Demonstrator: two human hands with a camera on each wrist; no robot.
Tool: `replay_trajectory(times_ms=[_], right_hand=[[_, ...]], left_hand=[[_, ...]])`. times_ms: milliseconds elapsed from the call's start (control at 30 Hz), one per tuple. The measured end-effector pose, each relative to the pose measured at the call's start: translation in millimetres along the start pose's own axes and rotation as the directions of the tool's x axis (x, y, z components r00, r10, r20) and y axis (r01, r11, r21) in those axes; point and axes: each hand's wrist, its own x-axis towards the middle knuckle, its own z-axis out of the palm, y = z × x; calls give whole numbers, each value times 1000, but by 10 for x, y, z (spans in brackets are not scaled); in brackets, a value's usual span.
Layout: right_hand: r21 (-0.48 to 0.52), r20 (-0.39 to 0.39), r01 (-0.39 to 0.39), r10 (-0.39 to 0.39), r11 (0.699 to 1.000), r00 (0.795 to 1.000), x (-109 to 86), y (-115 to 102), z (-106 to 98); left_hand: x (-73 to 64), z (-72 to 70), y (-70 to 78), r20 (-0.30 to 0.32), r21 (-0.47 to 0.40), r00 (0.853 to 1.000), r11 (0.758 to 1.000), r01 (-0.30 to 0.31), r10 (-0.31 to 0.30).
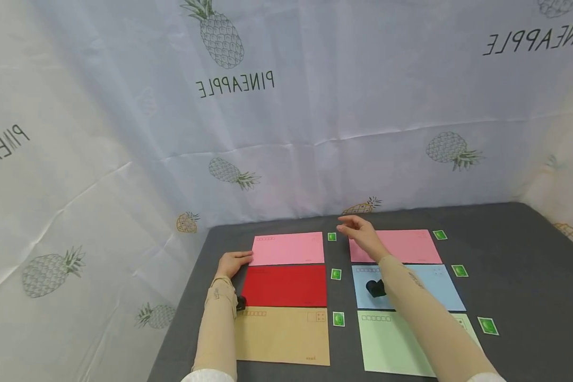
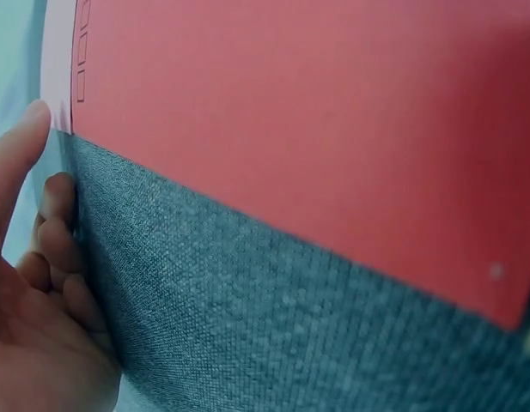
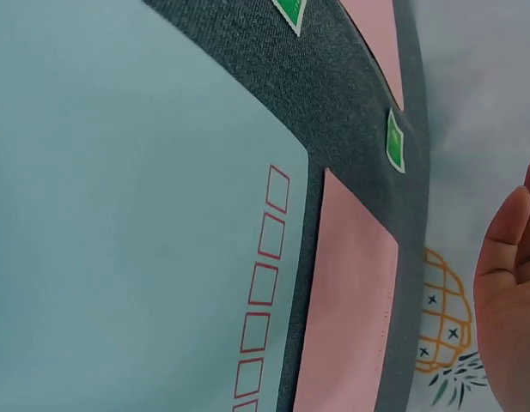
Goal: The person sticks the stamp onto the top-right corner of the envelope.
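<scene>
My left hand (image 1: 232,263) rests at the left edge of the far-left pink envelope (image 1: 288,248). In the left wrist view its thumb (image 2: 28,137) lies at that envelope's corner, with the other fingers loosely bent beside it. Just below is a red envelope (image 1: 285,286). My right hand (image 1: 364,237) hovers, holding nothing, over the left end of the other pink envelope (image 1: 406,246). Close to its fingertips lies a small green stamp (image 1: 331,236), between the two pink envelopes. A blue envelope (image 1: 430,284) lies under the right forearm.
A tan envelope (image 1: 281,335) and a light green envelope (image 1: 391,342) form the nearest row. More green stamps lie beside the envelopes, such as a middle stamp (image 1: 336,274) and a right stamp (image 1: 488,326). A pineapple-print curtain (image 1: 315,175) hangs behind the dark table (image 1: 530,254).
</scene>
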Motion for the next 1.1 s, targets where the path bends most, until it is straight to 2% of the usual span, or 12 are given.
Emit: replay_trajectory(times_ms=[133,300,500,600,700,867,967,1100], right_hand=[[-33,0,-42,42,999,999,76,23,53],[-102,-37,-79,75,992,996,128,34,123],[-169,-73,-123,112,978,991,107,95,221],[-215,-107,-122,101,969,989,120,138,265],[-279,-138,-92,55,956,989,169,167,296],[-422,-106,-46,2,906,994,239,199,342],[-454,-105,-61,14,889,994,252,212,370],[-448,-134,-85,26,890,991,260,212,396]], left_hand=[[-6,-30,-1,-4,14,1000,1000,3,-3],[26,-33,-26,-14,14,1000,1000,-1,1],[-57,-8,7,-31,17,1000,1000,4,-3],[-83,8,18,-29,4,1000,1000,12,-12],[-75,15,32,-42,7,999,1000,-2,2],[-54,43,42,-41,16,999,1000,1,0],[-58,60,37,-36,11,999,1000,17,-17],[-82,45,60,-49,23,999,1000,7,-6]])
